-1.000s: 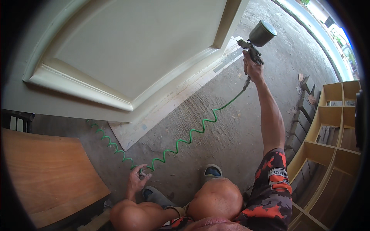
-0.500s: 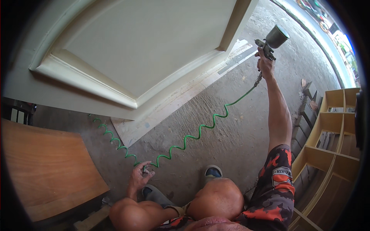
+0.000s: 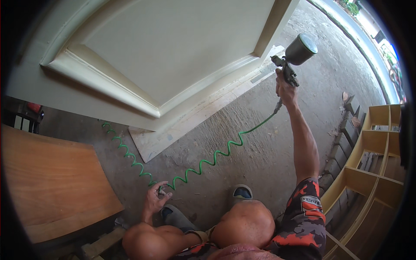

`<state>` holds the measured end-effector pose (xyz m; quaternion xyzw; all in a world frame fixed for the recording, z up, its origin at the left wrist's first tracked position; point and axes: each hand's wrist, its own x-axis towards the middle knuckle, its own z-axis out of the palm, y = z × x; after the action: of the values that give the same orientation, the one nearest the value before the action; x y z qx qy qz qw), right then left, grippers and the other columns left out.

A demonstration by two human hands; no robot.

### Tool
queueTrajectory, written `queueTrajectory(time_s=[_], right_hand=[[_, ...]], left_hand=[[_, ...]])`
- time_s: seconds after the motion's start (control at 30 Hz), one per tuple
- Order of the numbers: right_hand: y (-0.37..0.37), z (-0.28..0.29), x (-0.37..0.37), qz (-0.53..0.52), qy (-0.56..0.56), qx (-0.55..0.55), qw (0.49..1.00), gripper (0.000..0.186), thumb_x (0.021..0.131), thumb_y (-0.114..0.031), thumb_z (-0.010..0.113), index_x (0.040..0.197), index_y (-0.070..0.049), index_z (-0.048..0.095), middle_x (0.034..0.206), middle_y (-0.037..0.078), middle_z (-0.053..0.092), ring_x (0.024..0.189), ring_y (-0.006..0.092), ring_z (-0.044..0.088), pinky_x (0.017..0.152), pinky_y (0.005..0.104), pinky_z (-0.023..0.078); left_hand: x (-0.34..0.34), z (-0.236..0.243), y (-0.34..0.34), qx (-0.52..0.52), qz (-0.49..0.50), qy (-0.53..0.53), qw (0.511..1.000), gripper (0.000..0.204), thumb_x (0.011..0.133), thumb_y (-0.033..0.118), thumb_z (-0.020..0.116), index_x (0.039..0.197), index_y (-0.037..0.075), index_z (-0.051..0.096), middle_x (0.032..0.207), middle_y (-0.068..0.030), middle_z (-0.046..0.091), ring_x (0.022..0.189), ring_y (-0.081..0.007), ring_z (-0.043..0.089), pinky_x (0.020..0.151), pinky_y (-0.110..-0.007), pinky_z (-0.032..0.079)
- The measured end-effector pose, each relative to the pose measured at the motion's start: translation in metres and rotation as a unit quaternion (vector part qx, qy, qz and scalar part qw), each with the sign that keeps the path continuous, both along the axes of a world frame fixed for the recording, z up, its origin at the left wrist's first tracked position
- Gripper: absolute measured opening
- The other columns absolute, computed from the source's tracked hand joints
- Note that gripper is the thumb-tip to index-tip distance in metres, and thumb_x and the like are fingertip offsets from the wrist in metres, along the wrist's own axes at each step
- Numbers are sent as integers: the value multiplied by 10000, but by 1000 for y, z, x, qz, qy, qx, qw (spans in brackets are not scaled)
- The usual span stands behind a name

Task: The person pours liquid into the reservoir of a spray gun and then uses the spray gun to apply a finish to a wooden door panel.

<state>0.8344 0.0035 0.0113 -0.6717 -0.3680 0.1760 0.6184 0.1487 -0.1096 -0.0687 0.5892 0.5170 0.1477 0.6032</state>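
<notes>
Grey floor (image 3: 234,173) runs right across the scene, and rising over it at upper left is the big cream panel (image 3: 186,47), with its moulded border. Over on the right, a wooden frame (image 3: 364,175) shows its open compartments; at lower left, here's a brown wooden sheet (image 3: 56,186). A pale board (image 3: 149,145) lies on the floor below the panel's lower edge. Now the green hose (image 3: 262,123), coiling from left to right and up to the spray gun (image 3: 287,71), which is out beyond the panel's right edge, nozzle facing left, cup tipped rightward on top. The right hand (image 3: 286,90) is wrapped firmly round its handle! And the left hand (image 3: 155,199), down low, curls loosely about the hose, thumb and forefinger parted.
</notes>
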Motion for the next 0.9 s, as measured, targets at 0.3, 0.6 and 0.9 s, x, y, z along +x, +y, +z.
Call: queueTrajectory(time_s=[0.3, 0.6, 0.9], right_hand=[[-8, -12, -97, 25, -55, -35, 998, 362, 1048, -305, 788, 841, -37, 660, 600, -29, 532, 515, 74, 473, 476, 329, 363], [-26, -16, -217, 84, -76, -5, 994, 227, 1051, -172, 780, 903, -34, 678, 684, -48, 533, 627, 50, 469, 542, 309, 387], [-47, -11, -336, 160, -49, -2, 986, 359, 1000, -210, 845, 848, -21, 581, 646, 101, 542, 585, 158, 463, 546, 388, 453]], left_hand=[[-40, -9, -12, 64, 5, 77, 995, 641, 869, 240, 906, 1425, 22, 673, 1145, -127, 729, 913, -156, 652, 864, -333, 555], [-71, -2, -27, 68, 33, 103, 992, 607, 874, 214, 894, 1410, 24, 683, 977, 22, 608, 835, -78, 527, 738, -256, 462], [-96, 5, -35, 83, 48, 170, 981, 569, 859, 281, 902, 1358, 69, 729, 941, 4, 651, 795, -94, 546, 719, -285, 489]])
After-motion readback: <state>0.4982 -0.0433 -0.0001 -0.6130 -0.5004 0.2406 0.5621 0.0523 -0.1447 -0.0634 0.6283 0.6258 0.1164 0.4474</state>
